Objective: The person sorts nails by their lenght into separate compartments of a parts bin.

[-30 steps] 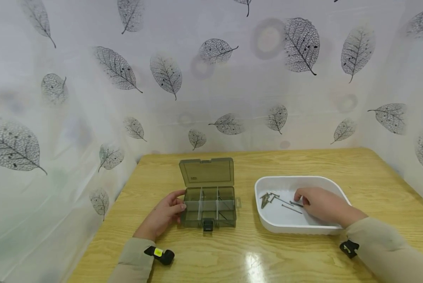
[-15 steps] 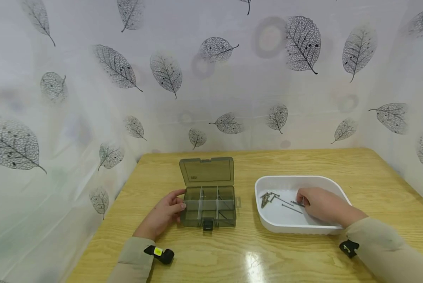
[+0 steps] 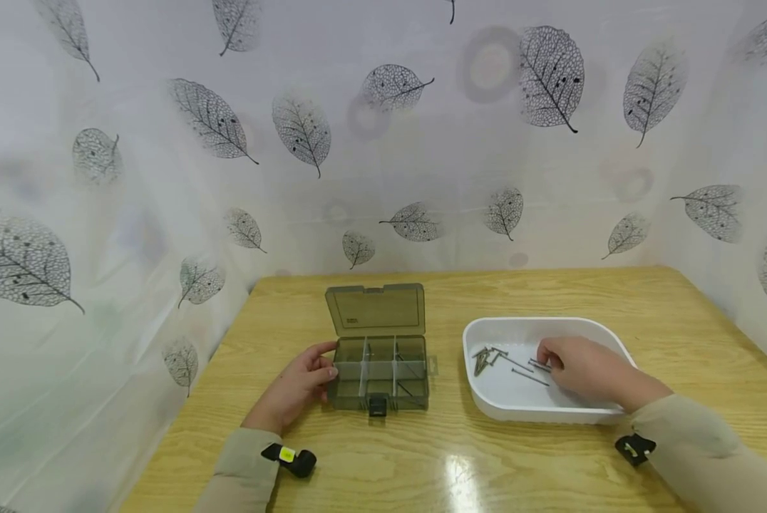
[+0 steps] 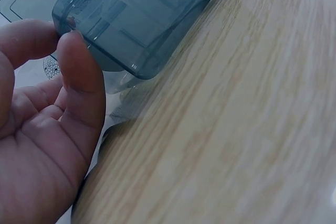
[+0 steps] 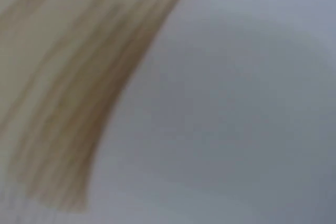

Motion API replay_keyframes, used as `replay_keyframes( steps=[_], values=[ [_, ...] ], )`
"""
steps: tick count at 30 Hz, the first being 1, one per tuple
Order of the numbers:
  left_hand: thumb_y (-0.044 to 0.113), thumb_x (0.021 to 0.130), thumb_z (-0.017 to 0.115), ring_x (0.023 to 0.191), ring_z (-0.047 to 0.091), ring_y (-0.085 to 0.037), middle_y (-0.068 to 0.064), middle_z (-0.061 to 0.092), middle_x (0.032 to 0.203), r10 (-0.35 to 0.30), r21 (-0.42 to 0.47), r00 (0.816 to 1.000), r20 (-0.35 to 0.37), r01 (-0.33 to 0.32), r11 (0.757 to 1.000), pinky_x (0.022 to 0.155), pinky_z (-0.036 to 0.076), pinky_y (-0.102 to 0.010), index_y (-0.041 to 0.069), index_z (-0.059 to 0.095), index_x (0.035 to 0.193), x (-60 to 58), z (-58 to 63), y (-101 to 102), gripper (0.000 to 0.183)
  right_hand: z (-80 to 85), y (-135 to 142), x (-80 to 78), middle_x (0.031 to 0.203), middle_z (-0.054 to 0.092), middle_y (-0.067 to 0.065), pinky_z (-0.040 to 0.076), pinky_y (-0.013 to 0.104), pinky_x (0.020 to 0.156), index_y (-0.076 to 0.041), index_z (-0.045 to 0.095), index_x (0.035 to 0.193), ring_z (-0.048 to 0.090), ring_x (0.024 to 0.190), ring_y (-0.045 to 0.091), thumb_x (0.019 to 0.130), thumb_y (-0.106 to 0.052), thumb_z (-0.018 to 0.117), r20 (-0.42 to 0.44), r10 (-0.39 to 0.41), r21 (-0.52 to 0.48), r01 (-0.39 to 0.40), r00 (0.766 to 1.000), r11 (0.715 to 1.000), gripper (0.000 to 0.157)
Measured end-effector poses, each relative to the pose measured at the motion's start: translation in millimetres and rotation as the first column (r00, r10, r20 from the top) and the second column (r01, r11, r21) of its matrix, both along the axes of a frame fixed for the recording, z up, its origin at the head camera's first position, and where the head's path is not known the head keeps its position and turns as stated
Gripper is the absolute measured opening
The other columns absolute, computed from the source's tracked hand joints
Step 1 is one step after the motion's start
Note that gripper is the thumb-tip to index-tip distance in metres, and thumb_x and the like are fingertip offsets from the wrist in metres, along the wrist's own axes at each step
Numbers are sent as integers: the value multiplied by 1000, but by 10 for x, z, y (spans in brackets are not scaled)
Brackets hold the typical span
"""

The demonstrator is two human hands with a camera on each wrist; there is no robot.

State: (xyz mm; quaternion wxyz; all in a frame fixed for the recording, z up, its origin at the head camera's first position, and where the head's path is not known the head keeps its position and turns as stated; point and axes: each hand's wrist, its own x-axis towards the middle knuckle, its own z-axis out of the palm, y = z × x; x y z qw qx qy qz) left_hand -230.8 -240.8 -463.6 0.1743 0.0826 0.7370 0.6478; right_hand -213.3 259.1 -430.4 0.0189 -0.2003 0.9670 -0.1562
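In the head view my left hand (image 3: pixel 300 385) grips the left side of a smoky clear compartment box (image 3: pixel 363 390). Its lid (image 3: pixel 377 311) stands raised at the back, and a few thin nails lie in its middle and right compartments. The left wrist view shows thumb and forefinger pinching a corner of the box (image 4: pixel 142 24). Over at the right, my right hand (image 3: pixel 582 367) reaches into a white tray (image 3: pixel 544 415), fingers curled down on thin grey nails (image 3: pixel 539 365); the fingertips are partly hidden. Another long nail (image 3: pixel 529 377) lies just in front of them.
A small heap of short brownish fasteners (image 3: pixel 482 360) lies at the tray's left end. Box and tray stand apart on a wood-grain table (image 3: pixel 383 463). A leaf-printed sheet (image 3: pixel 422 164) hangs behind and at both sides. The right wrist view is blurred.
My right fingertips have shifted slightly over the nails in the tray, and the nails by them have moved a little. The left hand and the box stay in place.
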Motion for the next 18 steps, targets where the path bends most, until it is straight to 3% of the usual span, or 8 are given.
replay_keyframes(
  steps=[10,18],
  values=[
    [7,104,56,78,49,-20,-10,51,106,-5,-1,1000,-6,5,1000,63,52,-31,6,30,157,10,2,6,59,265,-236,68,74,49,-10,41,29,65,-15,67,94,46,71,8,86,1,61,-36,49,-57,-51,998,997,18],
    [7,103,56,80,49,-20,-10,50,106,-7,3,1000,-4,7,1000,63,52,-31,5,30,157,-5,-11,-7,60,466,-562,66,77,50,-13,40,28,64,-16,72,104,45,70,5,89,3,55,-103,163,-73,-171,981,983,29]
  ],
)
